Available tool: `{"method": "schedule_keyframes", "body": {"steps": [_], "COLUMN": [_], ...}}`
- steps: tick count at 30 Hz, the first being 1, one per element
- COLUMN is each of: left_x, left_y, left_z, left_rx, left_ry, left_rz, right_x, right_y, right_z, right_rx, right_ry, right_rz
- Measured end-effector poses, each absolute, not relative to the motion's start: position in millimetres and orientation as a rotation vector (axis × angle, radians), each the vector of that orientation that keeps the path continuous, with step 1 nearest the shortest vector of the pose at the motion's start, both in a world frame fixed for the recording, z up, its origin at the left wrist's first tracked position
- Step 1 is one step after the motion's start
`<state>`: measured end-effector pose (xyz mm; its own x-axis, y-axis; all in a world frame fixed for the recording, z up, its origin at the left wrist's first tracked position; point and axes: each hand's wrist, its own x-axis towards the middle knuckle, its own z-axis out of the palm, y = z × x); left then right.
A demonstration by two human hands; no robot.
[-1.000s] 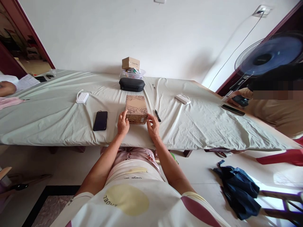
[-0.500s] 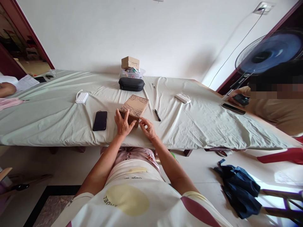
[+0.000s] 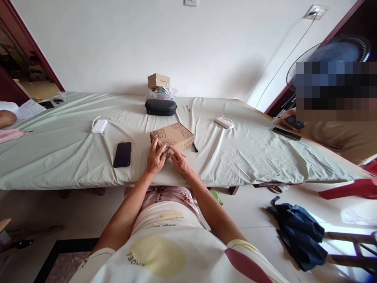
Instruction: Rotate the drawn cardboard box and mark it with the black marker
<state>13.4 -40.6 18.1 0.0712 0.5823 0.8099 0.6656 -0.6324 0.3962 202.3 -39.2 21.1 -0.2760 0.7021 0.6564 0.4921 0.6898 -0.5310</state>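
Note:
A brown cardboard box (image 3: 173,135) printed with rose outlines lies on the cloth-covered table (image 3: 73,157), turned so its long side runs left to right. My left hand (image 3: 156,156) rests against the box's near side, fingers stretched along it. My right hand (image 3: 179,162) touches the same near side just to the right, its fingers curled together at the box's edge. A black pen (image 3: 194,147) lies half hidden behind the box's right end.
A black phone (image 3: 122,154) lies left of the box. A black case (image 3: 160,107), a small box on a clear tub (image 3: 159,82), and two white pouches (image 3: 99,126) (image 3: 224,122) sit farther back. Another person (image 3: 338,133) sits at the right with a phone (image 3: 286,133). A fan (image 3: 324,55) stands behind.
The box has been turned about a quarter turn on the table, from lengthwise to crosswise. Both hands have come together at its near side.

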Motion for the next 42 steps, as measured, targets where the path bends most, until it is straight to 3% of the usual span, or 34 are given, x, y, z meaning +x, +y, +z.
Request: {"method": "schedule_keyframes", "body": {"steps": [12,24,33,42], "left_x": [-7,3,-9,-7], "left_y": [-28,-26,-16,-29], "left_z": [10,1,-11,5], "left_rx": [-2.023,-2.027,-1.818,-1.705], "left_ry": [-1.554,-1.634,-2.033,-1.734], "left_rz": [-1.903,-1.840,-1.801,-1.973], "right_x": [233,228,231,229], "right_y": [-11,-4,-8,-24], "right_z": [7,-8,-3,17], "right_rx": [-1.240,-1.376,-1.291,-1.118], "right_ry": [-1.235,-1.534,-1.504,-1.386], "right_rz": [0.132,0.176,0.238,0.137]}}
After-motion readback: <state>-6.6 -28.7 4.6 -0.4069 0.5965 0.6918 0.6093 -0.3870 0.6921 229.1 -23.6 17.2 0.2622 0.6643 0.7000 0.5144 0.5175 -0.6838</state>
